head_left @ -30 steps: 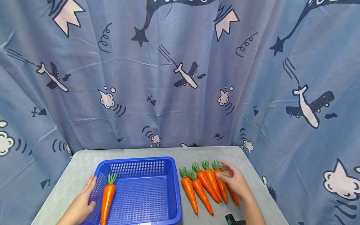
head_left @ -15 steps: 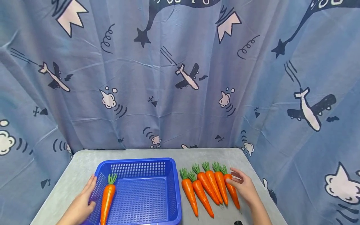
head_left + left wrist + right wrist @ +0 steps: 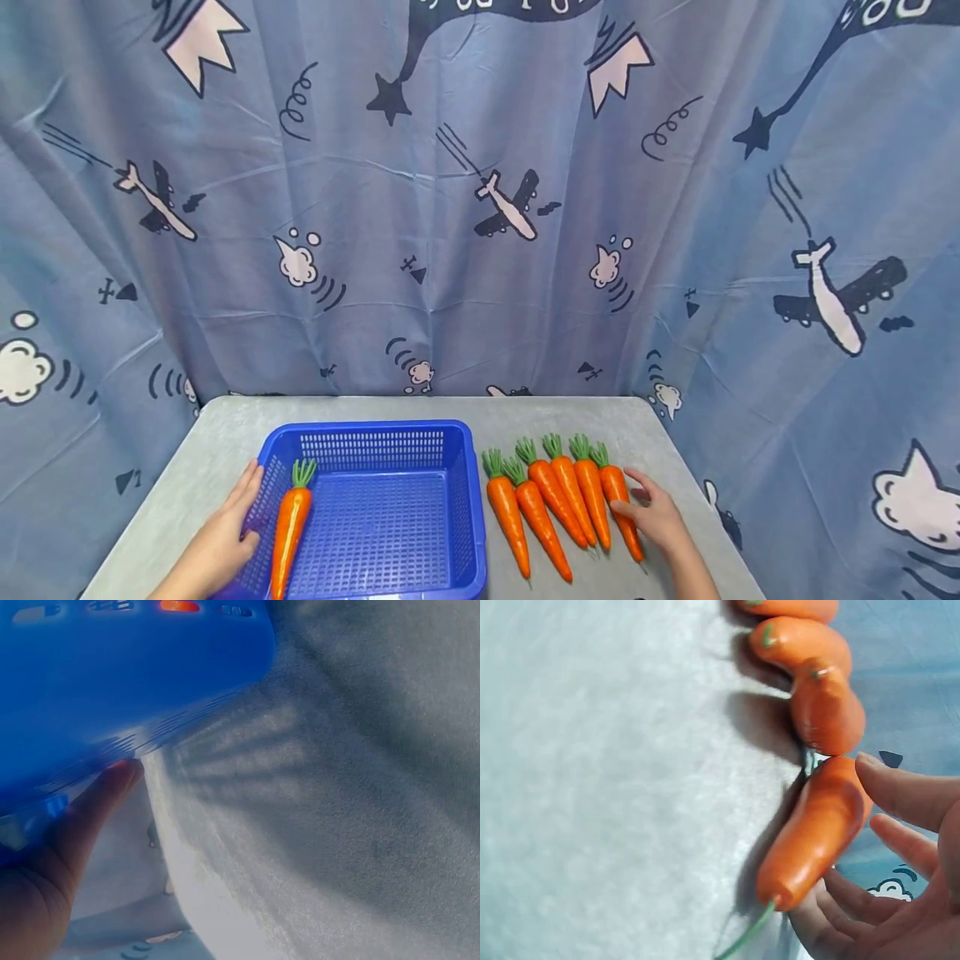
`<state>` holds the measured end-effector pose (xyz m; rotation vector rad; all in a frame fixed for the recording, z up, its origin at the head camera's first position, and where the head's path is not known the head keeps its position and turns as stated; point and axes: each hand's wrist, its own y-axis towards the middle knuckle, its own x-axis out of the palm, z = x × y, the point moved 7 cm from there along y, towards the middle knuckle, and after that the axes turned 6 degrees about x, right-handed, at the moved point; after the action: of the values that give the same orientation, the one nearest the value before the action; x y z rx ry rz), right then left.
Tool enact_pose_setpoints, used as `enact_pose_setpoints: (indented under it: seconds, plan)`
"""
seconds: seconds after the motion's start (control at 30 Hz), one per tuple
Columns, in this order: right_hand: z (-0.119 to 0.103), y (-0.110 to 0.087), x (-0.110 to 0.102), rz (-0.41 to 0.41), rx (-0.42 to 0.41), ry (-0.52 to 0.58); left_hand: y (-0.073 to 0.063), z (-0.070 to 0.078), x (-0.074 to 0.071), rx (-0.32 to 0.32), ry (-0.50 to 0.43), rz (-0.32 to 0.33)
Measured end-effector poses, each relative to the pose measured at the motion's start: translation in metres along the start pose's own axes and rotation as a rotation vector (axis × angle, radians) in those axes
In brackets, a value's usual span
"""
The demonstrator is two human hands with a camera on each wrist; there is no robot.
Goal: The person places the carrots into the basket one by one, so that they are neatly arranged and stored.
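My left hand (image 3: 222, 533) rests against the left side of a blue plastic basket (image 3: 480, 533), its fingers straight; in the left wrist view the thumb (image 3: 97, 806) touches the basket's lower edge. One carrot with a cut green top (image 3: 291, 529) lies inside along the left wall. To the right, my right hand (image 3: 656, 517) reaches over the rightmost carrot (image 3: 622, 517) of a row. Its thumb tip meets that carrot (image 3: 817, 825) on one side in the right wrist view, while the loosely spread fingers come down on the other side.
Several more carrots (image 3: 508, 517) lie side by side between the basket and my right hand, green tops pointing away. They lie on a grey table (image 3: 570, 408) with rounded far corners. A blue curtain (image 3: 435, 208) printed with planes hangs behind and at the sides.
My right hand has moved right and lower, from over the last two carrots to the outer side of the rightmost one. The left hand stays at the basket.
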<state>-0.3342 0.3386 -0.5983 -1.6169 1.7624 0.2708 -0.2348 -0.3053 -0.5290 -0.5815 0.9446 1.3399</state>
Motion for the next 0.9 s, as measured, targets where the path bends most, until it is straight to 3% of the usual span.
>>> enact_pose_setpoints:
  seconds: [0.17,0.43,0.9]
  plan:
    - [-0.002,0.003,0.002,-0.007,-0.042,-0.046,0.002,-0.001,0.001,-0.014,-0.013,-0.026]
    - [-0.005,-0.002,0.003,-0.096,-0.002,0.147,0.002,-0.002,0.002,-0.035,-0.028,-0.056]
    - [-0.018,-0.024,0.001,-0.061,0.013,0.345,0.001,-0.001,0.002,-0.024,0.005,-0.047]
